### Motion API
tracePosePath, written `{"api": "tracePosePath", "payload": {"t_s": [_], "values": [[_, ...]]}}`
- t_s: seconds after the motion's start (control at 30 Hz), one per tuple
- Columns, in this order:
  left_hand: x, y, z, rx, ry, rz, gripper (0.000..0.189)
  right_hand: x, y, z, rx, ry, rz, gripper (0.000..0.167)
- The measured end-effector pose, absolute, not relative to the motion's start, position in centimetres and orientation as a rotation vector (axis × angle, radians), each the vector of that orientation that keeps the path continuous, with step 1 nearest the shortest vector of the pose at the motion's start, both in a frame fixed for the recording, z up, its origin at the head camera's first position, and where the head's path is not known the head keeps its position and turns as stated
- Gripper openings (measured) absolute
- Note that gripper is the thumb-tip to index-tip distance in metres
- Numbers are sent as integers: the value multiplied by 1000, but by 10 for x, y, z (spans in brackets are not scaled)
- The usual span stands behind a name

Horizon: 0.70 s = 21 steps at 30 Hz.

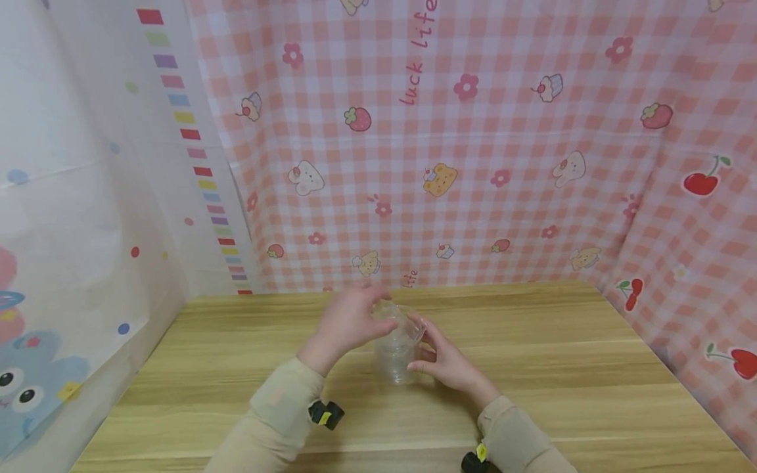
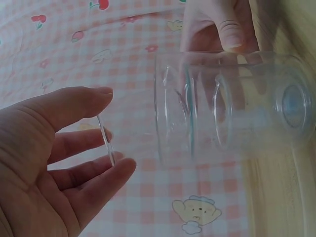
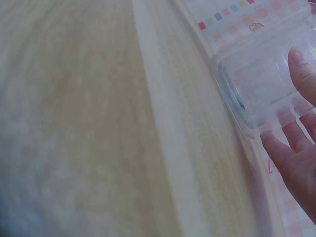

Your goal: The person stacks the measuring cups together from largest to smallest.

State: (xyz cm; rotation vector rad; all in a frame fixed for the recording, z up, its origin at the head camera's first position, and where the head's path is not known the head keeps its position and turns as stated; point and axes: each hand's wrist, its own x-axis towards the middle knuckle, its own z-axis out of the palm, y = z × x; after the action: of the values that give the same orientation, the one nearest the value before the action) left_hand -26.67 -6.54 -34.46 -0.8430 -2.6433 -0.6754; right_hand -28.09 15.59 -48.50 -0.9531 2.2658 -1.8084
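A clear see-through jar (image 1: 395, 365) stands upright on the wooden table, ringed by ridges and wider near its mouth. My right hand (image 1: 443, 360) grips its side, thumb in front and fingers around the back; the right wrist view shows the same hand (image 3: 298, 148) on the jar wall near the base. Above and left of the mouth, my left hand (image 1: 350, 320) pinches a thin clear disc (image 2: 106, 140) between thumb and fingertips. The left wrist view shows this disc nearly edge-on, apart from the jar's rim (image 2: 159, 108).
The wood-grain table (image 1: 236, 368) reaches back to a pink checked cloth (image 1: 378, 151) hanging behind it. A white patterned cloth (image 1: 89, 164) hangs at the left, and the checked cloth continues along the right side. Each wrist wears a small black camera (image 1: 326, 415).
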Motion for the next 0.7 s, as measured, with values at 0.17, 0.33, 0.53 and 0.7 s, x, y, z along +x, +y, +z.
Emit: {"api": "tracePosePath", "payload": {"t_s": [0.17,0.33,0.53,0.7], "values": [[-269,-62,-349,-837,-2678,-631,43,-281,156,-486,-968,2258,-1817,90],[-270,-58,-350,-823,-2732,-572,42,-282,157,-486,-981,2263,-1818,89],[-270,-54,-352,-826,-2776,-537,43,-282,156,-487,-1006,2263,-1820,88],[-269,-52,-352,-821,-2793,-472,42,-282,156,-487,-1004,2256,-1827,87]]}}
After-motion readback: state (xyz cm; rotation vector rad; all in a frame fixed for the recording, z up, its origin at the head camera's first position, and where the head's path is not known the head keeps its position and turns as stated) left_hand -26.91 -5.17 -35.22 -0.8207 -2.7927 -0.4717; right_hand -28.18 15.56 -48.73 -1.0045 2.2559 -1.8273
